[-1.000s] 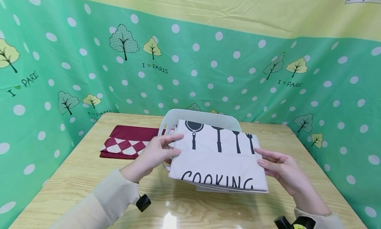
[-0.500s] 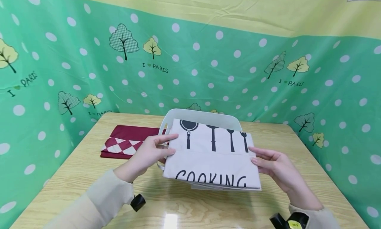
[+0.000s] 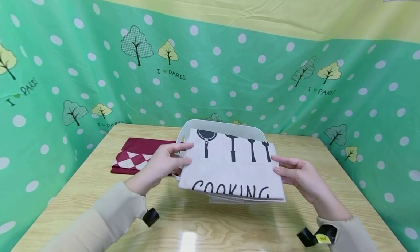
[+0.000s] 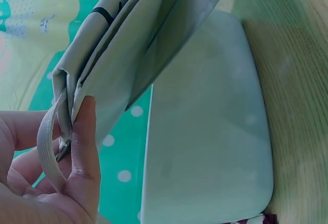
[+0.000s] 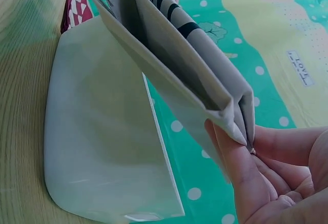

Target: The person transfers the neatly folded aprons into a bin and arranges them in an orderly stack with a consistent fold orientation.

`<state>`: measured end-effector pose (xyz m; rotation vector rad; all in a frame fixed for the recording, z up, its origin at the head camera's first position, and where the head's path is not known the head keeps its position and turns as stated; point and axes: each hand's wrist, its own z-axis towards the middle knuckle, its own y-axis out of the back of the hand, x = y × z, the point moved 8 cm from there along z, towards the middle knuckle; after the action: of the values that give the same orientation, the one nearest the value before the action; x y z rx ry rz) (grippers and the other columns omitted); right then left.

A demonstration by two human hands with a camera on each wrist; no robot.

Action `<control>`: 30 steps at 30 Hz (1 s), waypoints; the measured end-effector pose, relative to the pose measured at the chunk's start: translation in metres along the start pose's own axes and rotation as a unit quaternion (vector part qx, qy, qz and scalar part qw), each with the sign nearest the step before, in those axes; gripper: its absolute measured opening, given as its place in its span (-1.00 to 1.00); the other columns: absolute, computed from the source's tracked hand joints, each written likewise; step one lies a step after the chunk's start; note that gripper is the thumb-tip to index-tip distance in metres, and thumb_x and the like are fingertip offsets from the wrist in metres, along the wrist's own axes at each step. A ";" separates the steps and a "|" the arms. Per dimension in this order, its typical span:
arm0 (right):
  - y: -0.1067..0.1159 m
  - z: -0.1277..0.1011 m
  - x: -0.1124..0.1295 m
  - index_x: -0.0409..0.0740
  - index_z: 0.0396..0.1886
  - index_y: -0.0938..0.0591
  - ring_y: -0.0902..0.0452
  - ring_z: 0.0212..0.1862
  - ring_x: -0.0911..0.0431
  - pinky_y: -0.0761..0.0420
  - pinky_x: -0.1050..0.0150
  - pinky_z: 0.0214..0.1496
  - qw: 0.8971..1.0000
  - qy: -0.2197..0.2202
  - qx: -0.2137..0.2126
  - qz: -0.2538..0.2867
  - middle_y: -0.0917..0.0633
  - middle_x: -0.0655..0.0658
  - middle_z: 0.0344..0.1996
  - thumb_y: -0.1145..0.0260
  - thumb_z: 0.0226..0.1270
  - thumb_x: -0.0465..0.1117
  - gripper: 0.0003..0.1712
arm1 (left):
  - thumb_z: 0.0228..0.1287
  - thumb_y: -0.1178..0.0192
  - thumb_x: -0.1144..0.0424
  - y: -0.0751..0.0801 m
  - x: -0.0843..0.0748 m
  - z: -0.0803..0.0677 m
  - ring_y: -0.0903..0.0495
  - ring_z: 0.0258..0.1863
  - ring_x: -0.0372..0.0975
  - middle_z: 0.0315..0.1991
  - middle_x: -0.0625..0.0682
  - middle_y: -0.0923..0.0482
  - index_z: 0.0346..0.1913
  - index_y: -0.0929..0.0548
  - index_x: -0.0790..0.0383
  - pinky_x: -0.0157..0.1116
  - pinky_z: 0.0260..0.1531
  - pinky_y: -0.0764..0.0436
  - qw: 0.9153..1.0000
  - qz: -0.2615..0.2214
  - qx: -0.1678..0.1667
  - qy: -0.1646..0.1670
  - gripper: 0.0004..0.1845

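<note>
A folded white apron (image 3: 229, 173), printed with dark kitchen utensils and the word COOKING, is held up level with the front of a pale plastic basket (image 3: 223, 126). My left hand (image 3: 160, 165) pinches its left edge between thumb and fingers, and a fabric strap (image 4: 47, 147) loops down there in the left wrist view. At the opposite edge, my right hand (image 3: 301, 177) grips the folded layers the same way. Both wrist views show the layers sagging apart, with the basket's outer wall (image 5: 102, 126) below. The apron hides most of the basket's inside in the head view.
A folded burgundy cloth (image 3: 147, 145) with a diamond-patterned band lies left of the basket on the wooden table (image 3: 203, 230). Behind the table hangs a green and yellow curtain (image 3: 210, 55) with white dots and tree prints.
Both hands have shifted the apron to the left, then raised it slightly and farther over the basket. The basket and the burgundy cloth stay where they were.
</note>
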<state>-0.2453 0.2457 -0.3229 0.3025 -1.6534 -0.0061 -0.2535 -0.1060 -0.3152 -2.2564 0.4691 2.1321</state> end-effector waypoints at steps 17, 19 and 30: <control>0.001 0.018 0.022 -0.44 0.38 -0.36 -0.71 -0.22 0.24 -0.73 0.32 -0.18 1.000 0.020 0.016 0.000 -0.72 0.18 -0.17 -0.31 0.37 -0.31 -0.36 | 0.27 -0.33 0.30 0.014 -0.011 0.018 -0.67 -0.43 -0.24 -0.03 0.25 -0.65 0.26 -0.59 0.19 -0.34 -0.39 -0.69 0.997 0.055 -0.057 0.008 -0.52; 0.002 0.021 0.025 -0.44 0.39 -0.35 -0.71 -0.23 0.25 -0.73 0.33 -0.18 1.000 0.020 0.015 0.002 -0.72 0.19 -0.18 -0.31 0.37 -0.32 -0.35 | 0.26 -0.34 0.27 0.017 -0.012 0.021 -0.68 -0.40 -0.23 0.01 0.24 -0.65 0.25 -0.60 0.17 -0.33 -0.33 -0.71 0.996 0.057 -0.065 0.006 -0.53; 0.006 0.031 0.035 -0.42 0.42 -0.32 -0.68 -0.19 0.28 -0.72 0.36 -0.16 1.000 0.019 0.009 -0.013 -0.69 0.25 -0.17 -0.25 0.41 -0.32 -0.36 | 0.31 -0.31 0.22 0.020 -0.020 0.031 -0.74 -0.27 -0.19 0.14 0.18 -0.63 0.27 -0.59 0.15 -0.27 -0.11 -0.72 0.995 0.076 -0.062 -0.005 -0.53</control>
<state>-0.2795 0.2386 -0.2910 0.3368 -1.6122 -0.0045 -0.2892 -0.1144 -0.2941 -2.3441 0.5407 2.3044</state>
